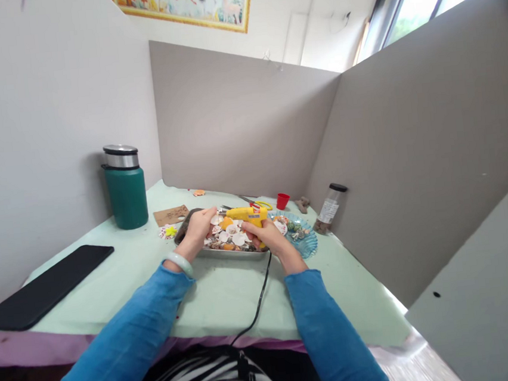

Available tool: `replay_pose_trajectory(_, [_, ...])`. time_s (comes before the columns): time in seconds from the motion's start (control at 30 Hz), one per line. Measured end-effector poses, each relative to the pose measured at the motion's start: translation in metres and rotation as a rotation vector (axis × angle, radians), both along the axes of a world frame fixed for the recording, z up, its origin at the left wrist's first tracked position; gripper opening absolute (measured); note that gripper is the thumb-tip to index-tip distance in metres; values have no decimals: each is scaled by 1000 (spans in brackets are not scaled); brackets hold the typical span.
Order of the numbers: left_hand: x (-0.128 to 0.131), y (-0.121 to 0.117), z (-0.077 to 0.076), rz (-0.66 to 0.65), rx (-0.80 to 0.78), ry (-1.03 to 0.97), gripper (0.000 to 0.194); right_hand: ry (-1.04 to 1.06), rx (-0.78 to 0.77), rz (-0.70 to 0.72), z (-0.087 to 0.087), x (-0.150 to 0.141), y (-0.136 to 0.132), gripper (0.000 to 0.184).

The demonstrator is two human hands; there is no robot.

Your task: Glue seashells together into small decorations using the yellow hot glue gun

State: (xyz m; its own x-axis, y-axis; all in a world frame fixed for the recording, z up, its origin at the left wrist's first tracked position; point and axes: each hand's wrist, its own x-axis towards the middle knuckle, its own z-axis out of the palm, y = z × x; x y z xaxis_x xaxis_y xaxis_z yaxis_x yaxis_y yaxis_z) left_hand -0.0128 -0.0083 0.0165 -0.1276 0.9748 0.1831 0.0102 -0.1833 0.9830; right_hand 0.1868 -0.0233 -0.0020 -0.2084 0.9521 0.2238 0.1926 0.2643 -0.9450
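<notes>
My right hand [268,236] is wrapped round the handle of a yellow hot glue gun [243,213], whose nozzle points left. A black cord [261,300] runs from the gun down over the table's front edge. My left hand [200,227] is closed in a pinch close to the nozzle. Whatever lies between its fingertips is too small and hidden to name. Both hands are above a metal tray [237,254] filled with shells [237,239] in white, orange and brown. To the right of the tray is a scalloped blue glass plate [310,246] with shells and greenish pieces on it.
A green flask [127,197] stands at left, behind a black mat [48,288]. Brown cardboard [171,216] and a yellow-and-white decoration [168,231] lie left of the tray. Behind are yellow-handled scissors [263,205] and a red cup [282,201]. A black-lidded jar [330,209] leans by the right partition [433,137].
</notes>
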Motion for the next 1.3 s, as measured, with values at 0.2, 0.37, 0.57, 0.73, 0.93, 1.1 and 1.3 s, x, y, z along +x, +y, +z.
replay_pose_trajectory(0.2, [0,0,1,23,3,-9,34,-31,-9,19,3,-1,-5,42])
replay_pose_trajectory(0.37, [-1,4,-3,21,19,19,32,-35,-4,2,3,-1,-5,42])
replay_pose_trajectory(0.57, [-2,8,-9,11,37,54,31,-24,-3,-37,0,-1,-1,42])
replay_pose_trajectory(0.73, [-2,2,-3,44,6,25,32,-55,21,-5,1,-1,-4,42])
replay_pose_trajectory(0.93, [-2,-1,1,76,2,56,35,-62,34,4,2,-2,-5,41])
replay_pose_trajectory(1.1, [-1,-1,-2,48,47,81,34,-62,28,-52,2,-3,-4,40])
replay_pose_trajectory(1.3, [-1,-4,1,69,37,90,36,-77,29,-27,3,-3,-3,40])
